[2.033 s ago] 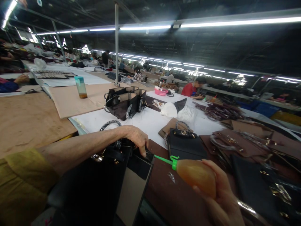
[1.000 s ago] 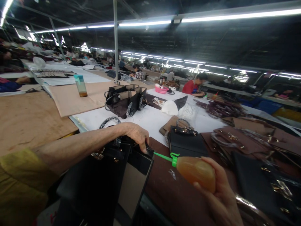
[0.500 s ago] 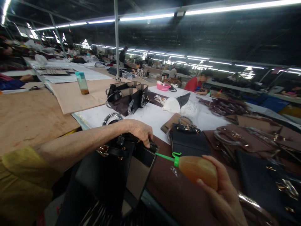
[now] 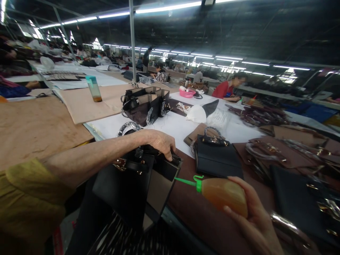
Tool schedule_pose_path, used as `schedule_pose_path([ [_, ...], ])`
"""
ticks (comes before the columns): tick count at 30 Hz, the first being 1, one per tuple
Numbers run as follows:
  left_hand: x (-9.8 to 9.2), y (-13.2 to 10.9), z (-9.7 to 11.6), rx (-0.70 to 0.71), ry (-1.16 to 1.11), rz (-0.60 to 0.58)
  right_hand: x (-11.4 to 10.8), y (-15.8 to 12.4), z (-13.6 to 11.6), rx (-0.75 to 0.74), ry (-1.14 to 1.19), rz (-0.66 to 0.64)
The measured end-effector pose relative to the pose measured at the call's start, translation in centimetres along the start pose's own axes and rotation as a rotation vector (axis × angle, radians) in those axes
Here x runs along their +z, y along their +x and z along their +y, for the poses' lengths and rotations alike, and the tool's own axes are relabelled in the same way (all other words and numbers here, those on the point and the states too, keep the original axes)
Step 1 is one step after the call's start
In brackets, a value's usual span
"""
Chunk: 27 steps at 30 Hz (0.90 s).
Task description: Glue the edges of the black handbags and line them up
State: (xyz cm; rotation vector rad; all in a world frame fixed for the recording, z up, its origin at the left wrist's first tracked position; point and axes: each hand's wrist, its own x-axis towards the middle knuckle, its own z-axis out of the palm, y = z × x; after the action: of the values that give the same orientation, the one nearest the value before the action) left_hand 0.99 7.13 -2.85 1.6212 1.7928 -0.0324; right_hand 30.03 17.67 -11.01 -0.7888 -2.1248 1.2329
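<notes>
My left hand [image 4: 159,141] grips the top edge of a black handbag [image 4: 132,184] that stands open at the table's near edge, fingers curled over its rim. My right hand [image 4: 252,219] holds an amber squeeze bottle [image 4: 224,196] with a green cap and a thin green nozzle [image 4: 184,181]. The nozzle tip points at the bag's side panel, close to its edge below my left fingers. A second black handbag [image 4: 216,159] lies flat just beyond the bottle.
Brown leather panels and bags with metal handles [image 4: 278,152] are piled on the right. An open dark bag [image 4: 145,104], a white mask [image 4: 196,114] and a teal-capped bottle [image 4: 93,88] sit farther back. Other people work at distant tables.
The view has tilted down a little. My left hand keeps its grip on the bag's rim, and the bottle's nozzle has stayed at the bag's side edge.
</notes>
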Motion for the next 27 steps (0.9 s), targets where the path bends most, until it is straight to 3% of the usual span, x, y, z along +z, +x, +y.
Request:
schedule_pose_path([
  [27, -0.2, -0.3, 0.1, -0.019, 0.011, 0.054, 0.7, -3.0, 3.6, -0.038, -0.023, -0.139],
])
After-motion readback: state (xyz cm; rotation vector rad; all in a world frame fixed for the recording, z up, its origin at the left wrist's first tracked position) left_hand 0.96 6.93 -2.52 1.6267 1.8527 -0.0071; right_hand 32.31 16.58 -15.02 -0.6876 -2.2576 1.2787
